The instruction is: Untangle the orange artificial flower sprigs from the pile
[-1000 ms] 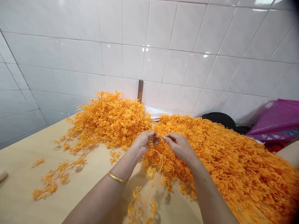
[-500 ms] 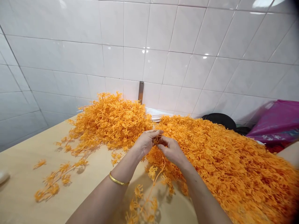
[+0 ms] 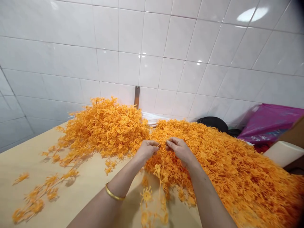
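Two hands pinch an orange strand between two heaps

The left hand (image 3: 145,151) and the right hand (image 3: 181,151) meet near the middle of the view, their fingertips facing each other with a small gap between. The left grip is closed on an orange strand (image 3: 160,177), thumb against fingers. The right grip is pinched shut too, on a thin part of the same strand that crosses the gap. From the hands the strand hangs down towards the near side, its flower-like heads spread between the forearms; the lowest ones are blurred. A gold bangle (image 3: 114,192) circles the left forearm.

Behind the left hand, the left heap (image 3: 106,126) of similar orange strands stands on the pale tabletop (image 3: 87,190). The right heap (image 3: 232,167) is broader, runs from behind the hands to the right edge of the view and lies beyond and beside the right forearm. On the far left, a branching sprig (image 3: 39,193) and a small loose piece (image 3: 21,178) lie on the tabletop, apart from each other.

At the back, a metal strip (image 3: 137,96) stands upright against the tiled wall (image 3: 152,38), and something white (image 3: 153,118) lies at its foot. Behind the right heap are black discs (image 3: 215,123), a purple bag (image 3: 273,122) and, nearer, a white rounded object (image 3: 283,153)
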